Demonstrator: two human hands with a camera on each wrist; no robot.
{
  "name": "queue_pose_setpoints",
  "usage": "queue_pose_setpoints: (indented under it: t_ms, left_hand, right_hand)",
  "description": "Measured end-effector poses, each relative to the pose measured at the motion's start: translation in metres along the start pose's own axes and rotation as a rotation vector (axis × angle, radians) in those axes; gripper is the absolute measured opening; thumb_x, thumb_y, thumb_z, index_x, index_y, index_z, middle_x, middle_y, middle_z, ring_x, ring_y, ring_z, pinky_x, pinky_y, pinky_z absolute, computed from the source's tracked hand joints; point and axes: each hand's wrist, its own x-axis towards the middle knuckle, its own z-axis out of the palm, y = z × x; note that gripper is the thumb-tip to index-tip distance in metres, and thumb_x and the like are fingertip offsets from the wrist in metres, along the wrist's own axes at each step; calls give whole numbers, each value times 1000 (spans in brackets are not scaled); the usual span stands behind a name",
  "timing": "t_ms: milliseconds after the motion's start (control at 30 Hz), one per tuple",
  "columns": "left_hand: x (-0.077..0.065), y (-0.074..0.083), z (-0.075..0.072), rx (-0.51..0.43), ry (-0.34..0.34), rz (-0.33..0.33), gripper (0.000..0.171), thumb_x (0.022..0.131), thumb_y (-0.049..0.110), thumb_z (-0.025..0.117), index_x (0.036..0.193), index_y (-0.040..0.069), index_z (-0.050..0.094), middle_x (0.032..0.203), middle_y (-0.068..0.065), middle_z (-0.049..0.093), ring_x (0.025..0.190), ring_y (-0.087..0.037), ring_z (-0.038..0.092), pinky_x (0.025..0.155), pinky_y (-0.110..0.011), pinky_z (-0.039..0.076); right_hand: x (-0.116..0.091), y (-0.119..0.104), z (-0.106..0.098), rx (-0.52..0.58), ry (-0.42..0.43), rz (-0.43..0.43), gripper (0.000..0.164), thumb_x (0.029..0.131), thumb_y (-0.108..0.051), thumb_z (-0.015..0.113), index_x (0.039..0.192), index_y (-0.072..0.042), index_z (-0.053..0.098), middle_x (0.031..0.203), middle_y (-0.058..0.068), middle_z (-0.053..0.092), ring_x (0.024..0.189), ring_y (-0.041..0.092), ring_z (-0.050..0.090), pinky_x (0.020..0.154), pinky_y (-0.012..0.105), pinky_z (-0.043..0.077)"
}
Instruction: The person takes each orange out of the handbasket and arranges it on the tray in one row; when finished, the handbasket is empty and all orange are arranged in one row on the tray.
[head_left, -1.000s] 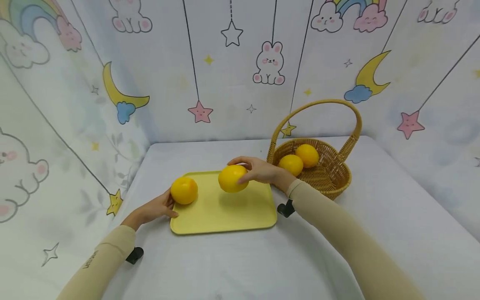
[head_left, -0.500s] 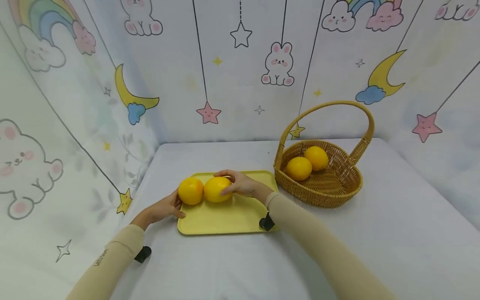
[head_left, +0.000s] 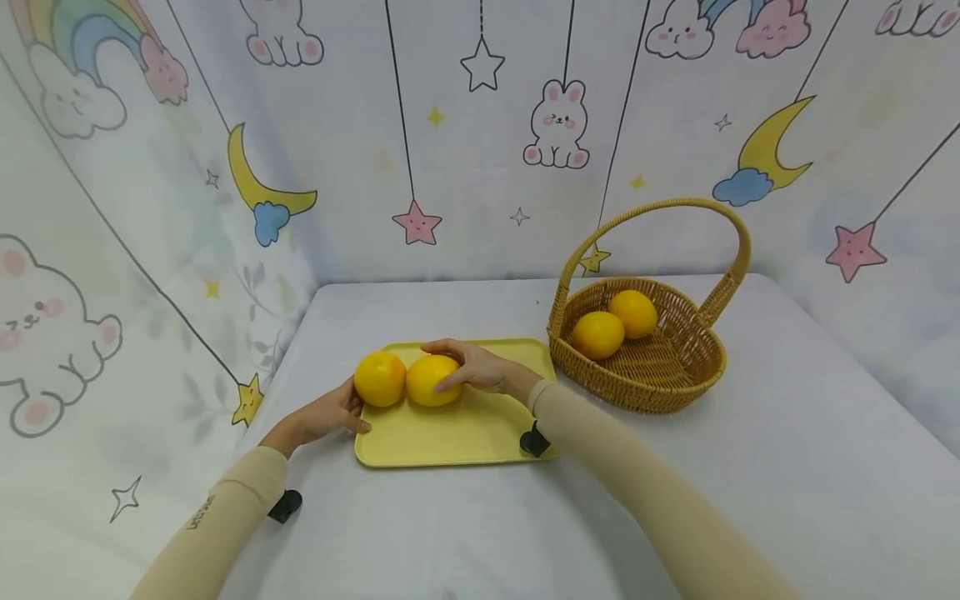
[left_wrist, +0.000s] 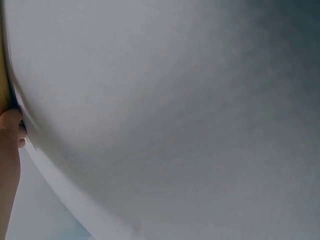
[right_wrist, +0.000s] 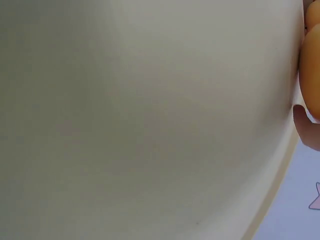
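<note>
My right hand [head_left: 483, 368] grips an orange [head_left: 427, 382] from its right side, thumb in front and fingers over the back. That orange sits low over the yellow tray [head_left: 450, 437], against or very near a second orange [head_left: 379, 379] at the tray's left end. At the tray's left edge, my left hand [head_left: 330, 415] holds the rim, its thumb on the near side and the other fingers partly hidden beside the second orange. Only part of the left hand [left_wrist: 9, 130] shows in the left wrist view. A fingertip and the orange [right_wrist: 311, 75] appear at the right wrist view's edge.
A wicker basket [head_left: 637, 398] with a tall handle stands right of the tray, holding two more oranges [head_left: 597, 335] in its left part. White cloth covers the table [head_left: 390, 533]. A patterned curtain [head_left: 480, 167] hangs behind and at the sides.
My right hand has carried its orange leftward and down, from over the tray's middle to beside the other orange. The left hand keeps its place at the tray's edge.
</note>
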Motion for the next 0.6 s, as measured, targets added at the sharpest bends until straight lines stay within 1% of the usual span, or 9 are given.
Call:
queue_pose_setpoints:
  t_ms: [67, 200, 300, 400, 500, 600]
  left_hand:
    - [0, 1, 0, 2, 0, -2, 107, 81, -10, 65, 144, -5, -21, 152, -26, -17, 139, -39, -8, 112, -49, 3]
    - [1, 1, 2, 3, 2, -8, 106, 81, -10, 65, 144, -5, -20, 152, -27, -15, 139, -39, -7, 112, -49, 4]
    - [2, 2, 3, 5, 3, -11, 106, 81, -9, 65, 144, -5, -20, 152, -27, -15, 139, -39, -6, 112, -49, 5]
    - [2, 2, 3, 7, 5, -12, 106, 81, -9, 65, 144, -5, -20, 152, -27, -15, 139, -39, -7, 112, -50, 4]
    - [1, 1, 2, 8, 4, -11, 106, 81, -9, 65, 144, -5, -20, 152, -27, -15, 139, -39, -7, 112, -50, 4]
    - [1, 1, 1, 13, 2, -11, 106, 81, -9, 65, 144, -5, -20, 152, -26, -16, 139, -39, -8, 112, -49, 4]
  right_hand:
    - [0, -2, 1, -45, 18, 6, 73, 81, 11, 66, 146, -1, 33, 150, 16, 28, 126, 24, 38, 105, 33, 35]
    - [-1, -5, 1, -96, 36, 19, 73, 82, 7, 68, 146, -4, 35, 151, 14, 27, 132, 24, 33, 110, 35, 28]
    - [-4, -8, 0, -133, 30, 12, 73, 82, 3, 68, 146, -4, 34, 152, 11, 26, 137, 24, 25, 113, 40, 20]
    - [-7, -13, -4, -170, 30, -7, 74, 82, -1, 70, 147, -6, 35, 153, 6, 27, 140, 21, 20, 114, 43, 14]
    - [-14, -22, -8, -176, 23, -29, 72, 82, -2, 69, 146, -8, 36, 152, 5, 28, 140, 21, 20, 113, 47, 15]
    - [-26, -35, -14, -169, -4, -55, 71, 83, 0, 68, 146, -10, 36, 152, 6, 29, 139, 21, 23, 112, 46, 21]
